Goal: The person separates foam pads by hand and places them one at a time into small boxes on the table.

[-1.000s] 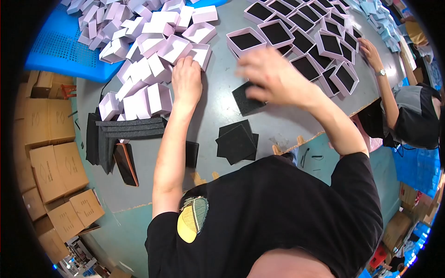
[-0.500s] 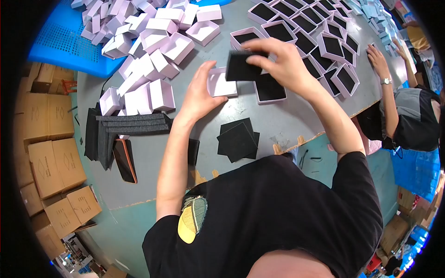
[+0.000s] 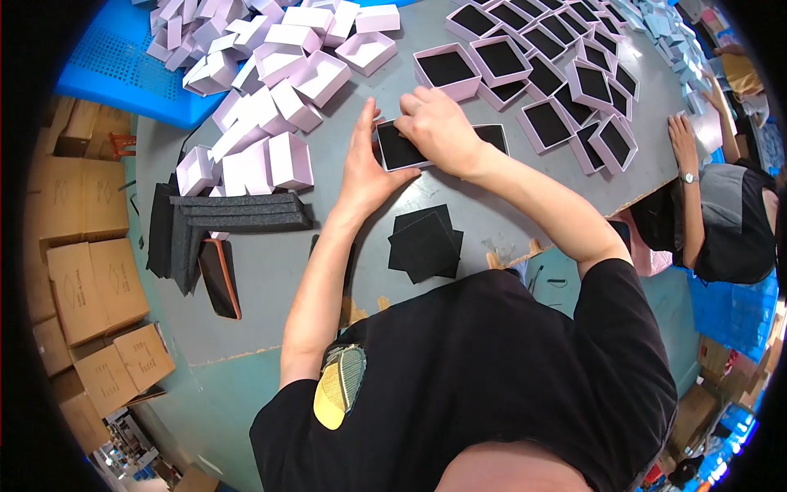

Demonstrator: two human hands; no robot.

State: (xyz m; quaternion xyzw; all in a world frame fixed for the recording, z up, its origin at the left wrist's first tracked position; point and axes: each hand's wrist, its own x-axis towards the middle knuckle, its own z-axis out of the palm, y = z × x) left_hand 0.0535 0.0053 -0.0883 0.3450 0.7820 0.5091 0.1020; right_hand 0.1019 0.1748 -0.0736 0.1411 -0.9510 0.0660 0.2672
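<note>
Lowered since the earlier frame, a black pad [image 3: 399, 149] sits inside the white box [image 3: 424, 164] between my hands, lining it. My left hand [image 3: 366, 160], spread, cups the box's left end; my right hand [image 3: 438, 129] curls over the pad, whether gripping I cannot tell. Just right of it lies another lined box [image 3: 506, 141].

Orange-edged phone [image 3: 219, 280] (lying flat), brown cartons [image 3: 115, 279] at left, co-worker [image 3: 721, 209] wearing a wristwatch [image 3: 689, 177]

Box heap [image 3: 270, 107] left on table [image 3: 270, 279], foam-lined boxes [image 3: 547, 125] right, phone [image 3: 219, 280] left of foam sheets [image 3: 424, 245]
</note>
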